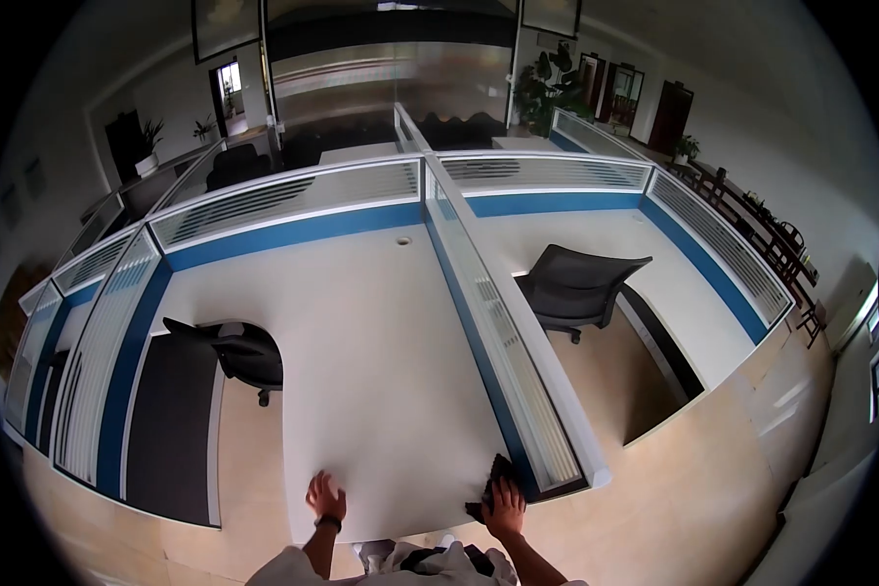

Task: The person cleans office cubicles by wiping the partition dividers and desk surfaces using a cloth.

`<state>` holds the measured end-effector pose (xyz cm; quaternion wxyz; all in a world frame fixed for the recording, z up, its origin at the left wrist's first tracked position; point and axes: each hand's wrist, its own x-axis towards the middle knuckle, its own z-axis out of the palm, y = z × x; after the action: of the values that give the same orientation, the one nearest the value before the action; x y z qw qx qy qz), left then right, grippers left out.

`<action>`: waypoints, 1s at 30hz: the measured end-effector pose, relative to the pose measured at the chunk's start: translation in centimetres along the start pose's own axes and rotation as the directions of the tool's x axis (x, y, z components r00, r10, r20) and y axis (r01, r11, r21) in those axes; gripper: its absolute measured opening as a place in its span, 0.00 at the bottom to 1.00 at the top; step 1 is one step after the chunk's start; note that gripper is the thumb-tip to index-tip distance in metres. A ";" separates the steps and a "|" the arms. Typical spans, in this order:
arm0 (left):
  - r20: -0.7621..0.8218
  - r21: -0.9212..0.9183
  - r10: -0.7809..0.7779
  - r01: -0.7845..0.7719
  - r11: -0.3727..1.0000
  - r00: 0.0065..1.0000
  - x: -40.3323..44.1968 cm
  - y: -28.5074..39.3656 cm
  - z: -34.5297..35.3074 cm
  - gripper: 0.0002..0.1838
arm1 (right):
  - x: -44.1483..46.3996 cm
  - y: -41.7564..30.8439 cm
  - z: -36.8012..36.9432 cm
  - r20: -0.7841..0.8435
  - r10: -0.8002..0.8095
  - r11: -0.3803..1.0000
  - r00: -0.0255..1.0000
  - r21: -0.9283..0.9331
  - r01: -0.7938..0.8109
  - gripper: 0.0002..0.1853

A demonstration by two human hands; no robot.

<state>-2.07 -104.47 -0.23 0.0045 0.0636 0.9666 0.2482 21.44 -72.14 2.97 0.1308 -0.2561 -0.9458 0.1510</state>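
Note:
My right hand point(505, 505) presses a black cloth point(490, 488) against the desk's right edge, beside the foot of the blue-and-glass partition point(503, 391). Part of the cloth is hidden beneath the palm and fingers. Over the near left corner of the white desktop point(381, 342) is my left hand point(326, 496), its fingers apart and slightly bent, with nothing in it. A dark band circles the left wrist. From this angle I cannot tell whether the left fingertips touch the surface.
A black office chair point(249, 354) stands at the desk's left side. Across the partition, another black chair point(581, 283) is by the neighbouring white desk point(698, 303). A round cable hole point(404, 241) lies near the back of the desktop. Potted plants point(549, 88) stand farther away.

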 end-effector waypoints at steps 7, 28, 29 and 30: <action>-0.136 0.143 -0.350 0.368 0.919 0.927 -8.4 -5.8 -2.6 0.46 | 0.1 -0.5 0.4 -0.042 0.032 0.999 0.999 0.045 -0.030 0.33; 0.209 0.037 -0.555 0.561 0.827 0.805 -5.0 -9.2 -3.0 0.62 | 0.6 -1.2 1.3 0.037 0.057 0.997 0.998 0.043 -0.058 0.36; 0.209 0.039 -0.550 0.555 0.831 0.809 -4.9 -9.2 -2.9 0.61 | 0.7 -1.7 1.6 0.047 0.012 1.000 0.999 0.028 -0.013 0.36; 0.206 0.036 -0.552 0.557 0.830 0.808 -4.9 -9.1 -3.0 0.61 | 0.8 -2.3 2.0 0.060 -0.033 0.999 0.998 0.013 0.033 0.37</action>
<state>1.58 -114.40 -2.08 0.1783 -0.1955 0.9338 0.2407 19.11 -74.01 2.09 0.1065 -0.2350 -0.9524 0.1623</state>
